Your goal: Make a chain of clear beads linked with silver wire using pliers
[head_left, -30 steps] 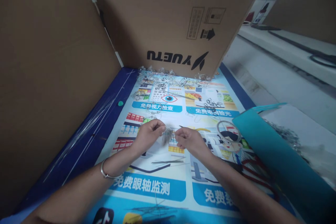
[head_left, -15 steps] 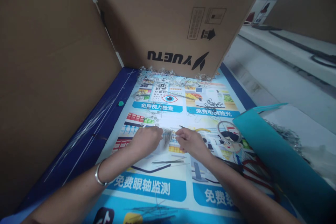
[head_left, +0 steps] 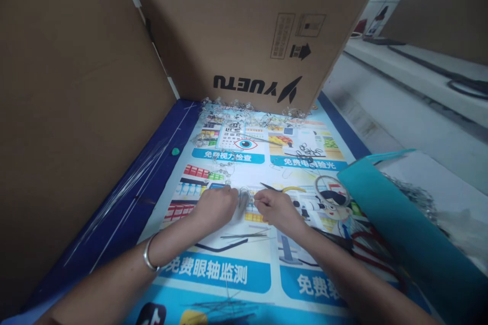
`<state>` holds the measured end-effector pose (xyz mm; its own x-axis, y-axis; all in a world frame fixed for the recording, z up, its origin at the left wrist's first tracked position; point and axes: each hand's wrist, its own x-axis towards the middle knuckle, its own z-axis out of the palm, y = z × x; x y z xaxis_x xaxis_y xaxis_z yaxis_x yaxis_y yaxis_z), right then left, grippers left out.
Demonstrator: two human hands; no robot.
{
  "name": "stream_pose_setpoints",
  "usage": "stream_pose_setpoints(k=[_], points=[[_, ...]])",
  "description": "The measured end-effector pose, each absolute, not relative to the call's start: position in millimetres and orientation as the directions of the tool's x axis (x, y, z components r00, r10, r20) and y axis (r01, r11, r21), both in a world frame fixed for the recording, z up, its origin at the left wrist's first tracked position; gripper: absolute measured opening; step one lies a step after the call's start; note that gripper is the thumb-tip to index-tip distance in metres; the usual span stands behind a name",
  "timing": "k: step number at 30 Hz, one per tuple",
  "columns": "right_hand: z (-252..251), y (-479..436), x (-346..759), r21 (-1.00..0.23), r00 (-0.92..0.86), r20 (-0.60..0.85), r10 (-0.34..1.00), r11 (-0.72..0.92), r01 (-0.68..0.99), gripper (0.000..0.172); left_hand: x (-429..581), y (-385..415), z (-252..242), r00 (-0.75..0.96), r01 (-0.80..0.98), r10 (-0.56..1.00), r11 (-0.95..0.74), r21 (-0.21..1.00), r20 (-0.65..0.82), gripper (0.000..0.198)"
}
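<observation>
My left hand [head_left: 217, 207] is closed in a fist around one side of a small bunch of thin metal wires [head_left: 244, 198]. The bunch shows in the gap between my hands, its strands partly curved. My right hand [head_left: 280, 208] pinches at the bunch's right side; the exact strand between its fingertips is too fine to make out. Just behind the right hand lies a tool with a dark pointed tip and a yellow handle [head_left: 295, 189]. Straight loose wires [head_left: 244, 236] rest on the printed sheet below my hands, and more wires [head_left: 224, 309] lie nearer to me.
Cardboard walls [head_left: 244, 25] rise at the back and left. Clear and silvery wire pieces [head_left: 229, 106] lie along the back, with dark rings [head_left: 309, 152] in front. Red-handled scissors [head_left: 371, 249] and a teal-edged box [head_left: 404, 228] holding a metal tangle are at right.
My left hand and forearm have shifted slightly right. The wire bunch between my hands looks more rounded and looped. My right hand has barely moved.
</observation>
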<state>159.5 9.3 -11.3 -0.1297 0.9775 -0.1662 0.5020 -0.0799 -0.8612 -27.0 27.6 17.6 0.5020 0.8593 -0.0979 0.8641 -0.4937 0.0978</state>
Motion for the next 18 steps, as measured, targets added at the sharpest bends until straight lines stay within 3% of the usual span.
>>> stream_pose_setpoints(k=[18], points=[[-10.7, 8.8, 158.3, -0.841, -0.103, -0.147, 0.984, -0.069, 0.536, 0.016, -24.6, 25.1, 14.0, 0.524, 0.852, 0.847, -0.517, 0.082, -0.096, 0.035]])
